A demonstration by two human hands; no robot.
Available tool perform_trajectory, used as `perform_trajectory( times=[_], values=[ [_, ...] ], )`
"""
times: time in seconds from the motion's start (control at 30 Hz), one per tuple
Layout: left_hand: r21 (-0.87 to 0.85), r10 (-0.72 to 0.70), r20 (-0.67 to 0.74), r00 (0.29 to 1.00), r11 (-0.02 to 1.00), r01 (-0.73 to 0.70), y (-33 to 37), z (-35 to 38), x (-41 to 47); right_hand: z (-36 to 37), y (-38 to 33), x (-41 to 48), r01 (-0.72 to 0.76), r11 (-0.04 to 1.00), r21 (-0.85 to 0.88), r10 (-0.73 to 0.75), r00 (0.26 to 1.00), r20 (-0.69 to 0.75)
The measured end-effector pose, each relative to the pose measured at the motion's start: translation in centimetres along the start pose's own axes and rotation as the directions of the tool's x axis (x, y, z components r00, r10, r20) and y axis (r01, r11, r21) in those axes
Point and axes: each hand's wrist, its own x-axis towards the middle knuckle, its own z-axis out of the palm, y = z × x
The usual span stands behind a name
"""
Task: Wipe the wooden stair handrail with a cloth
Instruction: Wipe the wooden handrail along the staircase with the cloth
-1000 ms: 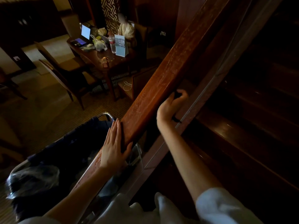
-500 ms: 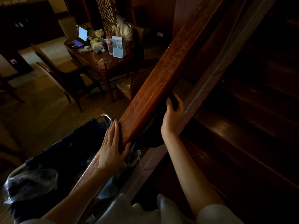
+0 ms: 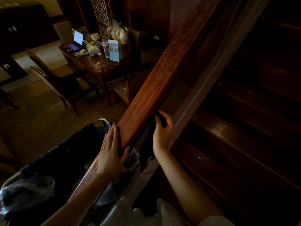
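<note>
The reddish wooden handrail (image 3: 162, 79) runs diagonally from lower left to upper right, its top scuffed with pale marks. My left hand (image 3: 110, 150) lies flat with straight fingers on the rail's left face, the thumb over the top edge. My right hand (image 3: 162, 129) grips a dark cloth (image 3: 161, 119) against the rail's right side; the cloth is nearly black and most of it hangs in shadow below the hand.
Dark polished stair treads (image 3: 236, 136) fall away on the right. A metal cart (image 3: 104, 120) with dark fabric and a plastic bag (image 3: 27, 191) stands at lower left. Beyond it are a cluttered table (image 3: 91, 62), chairs (image 3: 57, 80) and a seated person (image 3: 119, 33).
My right hand has slid down the rail's right side with the cloth, closer to me. My left hand stays flat on the rail.
</note>
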Motion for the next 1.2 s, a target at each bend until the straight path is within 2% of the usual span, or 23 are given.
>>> perform_trajectory(
  times=[0.2, 0.3, 0.57, 0.67, 0.8, 0.87, 0.97, 1.1, 1.2],
  values=[
    [0.006, 0.009, 0.012, 1.0, 1.0, -0.01, 0.5, -0.4, 0.0, 1.5, -8.7, 12.3, 0.162, 0.987, -0.01, -0.161, 0.97, -0.181],
    [0.004, -0.009, 0.018, 1.0, 1.0, 0.009, 0.6, -0.5, 0.0, 1.2, -10.2, 14.2, 0.173, 0.985, -0.003, -0.172, 0.972, -0.159],
    [0.036, 0.001, 0.02, 1.0, 0.999, -0.001, 0.7, -0.4, -0.1, -0.3, -0.5, 1.7, 0.033, 0.998, -0.056, -0.033, 0.999, 0.003],
    [0.03, 0.014, 0.007, 1.0, 0.999, -0.014, 0.6, -0.5, -0.1, -0.1, -2.2, 3.8, 0.037, 0.996, -0.083, -0.04, 0.999, -0.031],
    [0.041, 0.015, 0.004, 1.0, 0.999, -0.015, 0.7, -0.4, 0.0, 0.3, -5.0, 7.4, 0.052, 0.999, 0.017, -0.05, 0.995, -0.087],
    [0.032, 0.02, -0.005, 1.0, 0.999, -0.02, 0.7, -0.4, 0.0, 0.2, -4.4, 6.1, 0.051, 0.999, 0.017, -0.05, 0.998, -0.047],
    [0.034, 0.029, -0.014, 0.999, 0.999, -0.029, 0.7, -0.4, 0.0, -0.4, -0.8, 1.3, 0.01, 0.997, -0.079, -0.008, 1.0, 0.021],
    [0.036, 0.033, -0.037, 0.999, 0.999, -0.032, 0.8, -0.3, -0.1, -0.9, 3.5, -5.1, -0.093, 0.983, -0.156, 0.111, 0.988, 0.108],
    [0.031, 0.031, -0.052, 0.998, 0.999, -0.03, 0.9, -0.3, -0.1, -1.5, 4.7, -6.6, -0.142, 0.979, -0.148, 0.169, 0.968, 0.187]
  ],
)
